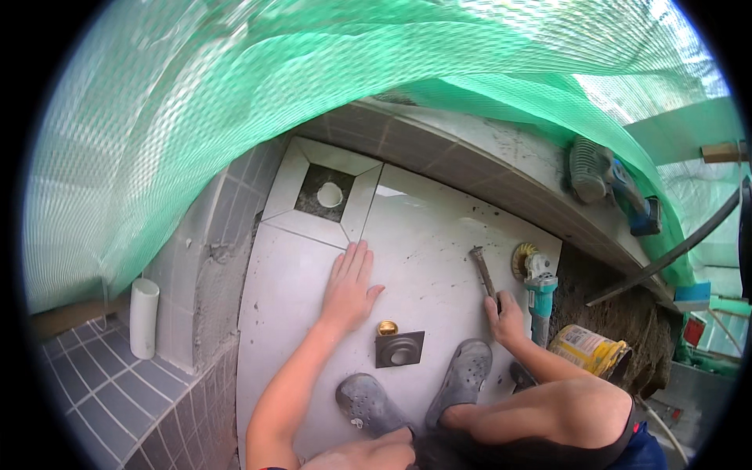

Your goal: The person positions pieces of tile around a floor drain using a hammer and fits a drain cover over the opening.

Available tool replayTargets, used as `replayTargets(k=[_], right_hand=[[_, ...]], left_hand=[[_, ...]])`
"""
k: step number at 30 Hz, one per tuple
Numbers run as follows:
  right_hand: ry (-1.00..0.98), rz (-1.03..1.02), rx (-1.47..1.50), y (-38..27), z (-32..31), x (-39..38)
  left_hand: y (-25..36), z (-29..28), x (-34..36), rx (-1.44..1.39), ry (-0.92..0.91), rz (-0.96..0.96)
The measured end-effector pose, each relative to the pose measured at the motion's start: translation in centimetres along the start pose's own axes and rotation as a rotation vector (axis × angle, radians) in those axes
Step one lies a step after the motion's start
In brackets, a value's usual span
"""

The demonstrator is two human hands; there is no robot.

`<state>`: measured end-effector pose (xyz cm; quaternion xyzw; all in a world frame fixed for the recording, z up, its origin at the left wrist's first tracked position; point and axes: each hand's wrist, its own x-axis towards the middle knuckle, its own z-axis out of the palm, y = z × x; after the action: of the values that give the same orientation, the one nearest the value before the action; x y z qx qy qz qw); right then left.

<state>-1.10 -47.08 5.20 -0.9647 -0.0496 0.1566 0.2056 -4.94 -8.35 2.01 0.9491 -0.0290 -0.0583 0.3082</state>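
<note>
My left hand (352, 286) lies flat on the large white floor tile (423, 235), fingers stretched toward a joint between tiles. My right hand (507, 319) is wrapped round the handle of a slim hammer (483, 270), its head pointing away from me over the tile. Beyond my left hand, mitred tile pieces (362, 196) frame a square recess with a round white drain pipe (330, 194). Between my hands and my feet lie a dark square drain cover (399, 349) and a small brass-coloured ring (387, 327).
A teal angle grinder (540, 294) with a yellowish disc lies right of the hammer, near a yellow bucket (587, 349) and bare soil. Another power tool (627, 192) rests on the ledge. A white pipe (145, 317) stands at left. Green netting (258, 78) hangs overhead.
</note>
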Motion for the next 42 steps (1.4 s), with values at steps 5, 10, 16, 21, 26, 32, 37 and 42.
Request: replayTargets(k=[5, 10, 16, 21, 26, 32, 37, 42], right_hand=[[0.01, -0.074, -0.042, 1.5, -0.4, 0.1], [-0.069, -0.035, -0.098, 0.7, -0.6, 0.4], [-0.086, -0.056, -0.105, 0.6, -0.6, 0.6], [-0.066, -0.04, -0.128, 0.6, -0.2, 0.5], [-0.058, -0.052, -0.12, 0.5, -0.2, 0.6], [-0.016, -0.032, -0.134, 0.6, 0.1, 0.3], [-0.02, -0.031, -0.143, 0.2, 0.3, 0.7], [-0.016, -0.039, -0.162, 0.4, 0.1, 1.2]], left_hand=[[0.6, 0.5, 0.8, 0.079, 0.094, 0.011], [-0.3, 0.5, 1.3, 0.153, 0.111, 0.011], [-2.6, -0.2, 2.5, 0.167, 0.159, 0.119], [-2.9, -2.4, 9.4, 0.04, 0.345, -0.144], [-3.2, -3.1, 11.2, 0.095, 0.235, -0.254], [-3.6, -4.0, 11.1, 0.133, 0.207, -0.174], [-4.1, -3.8, 10.9, 0.15, 0.194, -0.181], [-1.8, -4.8, 9.8, 0.084, 0.279, -0.193]])
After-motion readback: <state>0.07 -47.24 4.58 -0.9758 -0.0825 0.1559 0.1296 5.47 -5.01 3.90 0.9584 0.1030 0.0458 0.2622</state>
